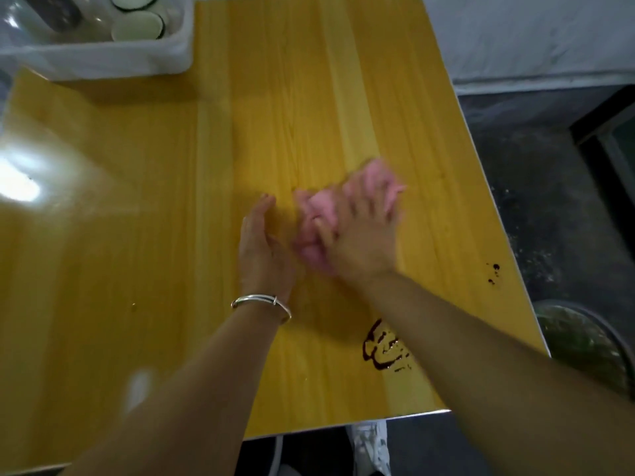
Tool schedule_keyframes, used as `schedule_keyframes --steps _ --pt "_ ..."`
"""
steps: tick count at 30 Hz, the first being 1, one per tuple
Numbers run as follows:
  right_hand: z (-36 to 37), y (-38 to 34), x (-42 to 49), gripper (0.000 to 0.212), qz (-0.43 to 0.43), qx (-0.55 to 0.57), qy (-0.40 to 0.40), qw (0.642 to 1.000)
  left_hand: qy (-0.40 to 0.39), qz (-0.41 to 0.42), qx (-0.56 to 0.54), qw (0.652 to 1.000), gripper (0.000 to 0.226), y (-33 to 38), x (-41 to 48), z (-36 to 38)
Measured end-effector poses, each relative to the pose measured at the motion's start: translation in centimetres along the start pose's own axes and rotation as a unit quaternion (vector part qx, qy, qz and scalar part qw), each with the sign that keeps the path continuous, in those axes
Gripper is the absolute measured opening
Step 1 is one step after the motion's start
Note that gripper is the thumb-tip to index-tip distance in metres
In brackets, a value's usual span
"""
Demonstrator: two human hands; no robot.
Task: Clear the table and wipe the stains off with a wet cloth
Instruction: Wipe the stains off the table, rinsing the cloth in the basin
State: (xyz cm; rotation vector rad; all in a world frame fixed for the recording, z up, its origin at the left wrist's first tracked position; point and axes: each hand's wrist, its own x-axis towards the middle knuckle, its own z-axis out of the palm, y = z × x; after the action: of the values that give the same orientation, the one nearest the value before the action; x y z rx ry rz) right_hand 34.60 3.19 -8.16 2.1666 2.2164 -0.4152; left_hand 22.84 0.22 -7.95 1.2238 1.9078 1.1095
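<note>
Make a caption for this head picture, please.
Right hand presses crumpled pink cloth on yellow wooden table; dark stains nearby.

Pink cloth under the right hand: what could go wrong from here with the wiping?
1. The right forearm crosses over the big dark stain near the front edge and may smear it.
2. The small dark spots sit beside the right edge of the table, far from the pink cloth under the right hand, and may be missed.

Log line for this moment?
right hand presses cloth on table | left hand open beside it | stain near edge unwiped
</note>
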Motion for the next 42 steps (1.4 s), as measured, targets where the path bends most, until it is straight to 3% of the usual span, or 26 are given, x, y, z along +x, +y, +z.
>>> schedule_keyframes --steps 3,7,8,13,20,24,32,38,42 --pt "2.6 -3.7 -3.8 0.065 -0.141 -0.007 -0.008 0.99 0.005 0.003 -0.001 1.0 0.047 -1.2 -2.2 -1.5" --pt "1.2 -1.1 -2.9 0.062 -0.226 -0.052 -0.011 0.973 -0.007 0.039 0.051 0.998 0.045 -2.4 -3.7 -2.3" --pt "0.4 0.4 -2.3 0.059 -0.207 -0.069 -0.026 0.976 -0.015 0.047 0.069 0.996 0.045 -2.3 -3.8 -2.3" --pt "-2.1 8.1 -1.8 0.057 0.06 -0.029 -0.016 0.998 -0.069 0.086 0.127 0.986 0.044 -1.1 -5.0 -1.2" --pt "-1.1 8.7 -4.9 0.061 0.285 0.05 0.024 0.957 -0.106 0.094 0.184 0.973 0.042 0.0 -6.2 0.9" --pt "-1.4 8.6 -3.6 0.068 0.272 0.027 0.013 0.962 -0.091 0.108 0.226 0.964 0.041 0.1 -5.9 2.1" --pt "-1.4 11.1 -3.3 0.061 0.18 0.04 0.038 0.982 -0.093 0.128 0.293 0.943 0.047 0.9 -5.0 5.2" --pt "0.0 12.4 -11.2 0.06 0.244 0.075 0.091 0.963 -0.11 0.127 0.338 0.926 0.053 0.8 -5.2 5.3" --pt "-0.1 11.2 -9.2 0.059 0.294 0.066 0.073 0.951 -0.125 0.125 0.345 0.922 0.048 0.9 -5.0 5.3"
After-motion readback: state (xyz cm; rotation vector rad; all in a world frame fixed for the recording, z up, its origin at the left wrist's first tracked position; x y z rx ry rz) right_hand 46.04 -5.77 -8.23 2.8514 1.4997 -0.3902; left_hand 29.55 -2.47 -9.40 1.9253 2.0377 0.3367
